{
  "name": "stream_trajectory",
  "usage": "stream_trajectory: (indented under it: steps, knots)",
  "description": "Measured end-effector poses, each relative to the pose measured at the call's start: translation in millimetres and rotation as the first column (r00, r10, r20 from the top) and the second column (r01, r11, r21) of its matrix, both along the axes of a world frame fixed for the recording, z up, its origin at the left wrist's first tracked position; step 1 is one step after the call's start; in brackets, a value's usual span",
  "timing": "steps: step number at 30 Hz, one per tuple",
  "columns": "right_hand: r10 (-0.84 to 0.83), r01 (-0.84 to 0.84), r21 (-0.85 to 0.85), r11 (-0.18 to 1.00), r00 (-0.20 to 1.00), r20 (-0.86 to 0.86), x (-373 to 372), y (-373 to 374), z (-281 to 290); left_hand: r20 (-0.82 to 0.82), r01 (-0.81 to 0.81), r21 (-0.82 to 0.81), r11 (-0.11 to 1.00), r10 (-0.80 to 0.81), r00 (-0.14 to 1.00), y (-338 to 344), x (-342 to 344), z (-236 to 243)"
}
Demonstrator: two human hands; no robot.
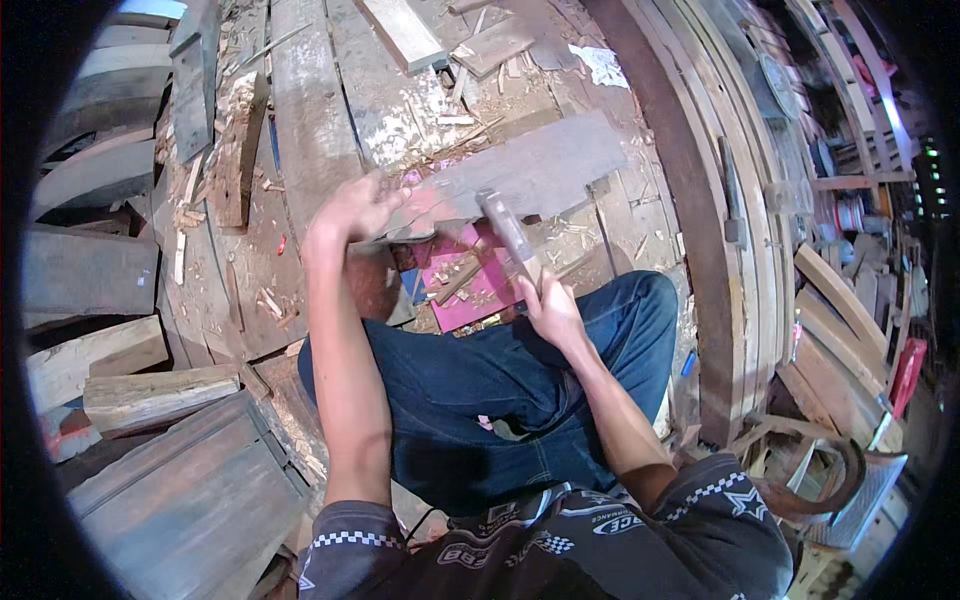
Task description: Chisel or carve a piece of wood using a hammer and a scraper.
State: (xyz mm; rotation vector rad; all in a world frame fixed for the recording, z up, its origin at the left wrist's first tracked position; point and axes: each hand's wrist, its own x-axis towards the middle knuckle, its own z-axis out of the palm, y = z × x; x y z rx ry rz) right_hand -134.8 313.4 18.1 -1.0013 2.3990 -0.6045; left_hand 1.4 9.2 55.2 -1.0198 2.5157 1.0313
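A grey weathered plank (pixel 540 165) with a ragged near edge lies slantwise in front of my crossed legs. My left hand (pixel 350 212) is at its left end, the fingers blurred by motion; whether they grip the wood is unclear. In my right hand (pixel 552 312) is a short tool (pixel 513 237) with a pale wooden handle and a grey metal upper part, blurred and pointing up and left across the plank's near edge. Below the plank lies a pink sheet (pixel 455 305) strewn with wood chips and a thin wood strip.
A rough timber block (pixel 238 155) and a dark board (pixel 193 90) lie at the left, and a pale beam (pixel 402 35) at the far side. Long stacked planks (pixel 690 200) run along the right. Cut timber (pixel 160 398) lies at the near left. Shavings litter the floor.
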Motion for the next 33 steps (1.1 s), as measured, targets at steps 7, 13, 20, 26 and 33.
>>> stream_trajectory:
  steps: [7, 13, 20, 26, 33]
  knots:
    - [-0.05, 0.051, 0.028, 0.998, 0.998, -0.043, 4.0, -3.1, 4.3, -0.002, 0.007, -0.038, 0.999, -0.007, 1.0, 0.6, 1.3, -6.1]
    - [-0.254, 0.25, 0.064, 0.966, 0.965, 0.065, -15.8, -0.7, 9.6, -0.034, 0.039, 0.005, 0.999, -0.038, 0.999, -1.3, -2.9, 0.3]
    - [-0.277, 0.277, -0.001, 0.961, 0.96, 0.037, -13.0, 13.9, 5.4, -0.027, -0.007, 0.007, 1.0, 0.008, 1.0, 5.4, -4.1, 11.3]
    - [-0.123, 0.12, 0.068, 0.99, 0.992, 0.034, -0.9, 10.9, 20.1, -0.025, -0.007, -0.038, 0.999, 0.006, 1.0, 3.1, 5.0, -1.2]
    - [-0.048, 0.05, 0.012, 0.999, 0.99, -0.136, 3.9, 16.2, 6.0, 0.069, 0.025, 0.042, 0.999, -0.028, 0.997, -1.3, -0.5, -0.9]
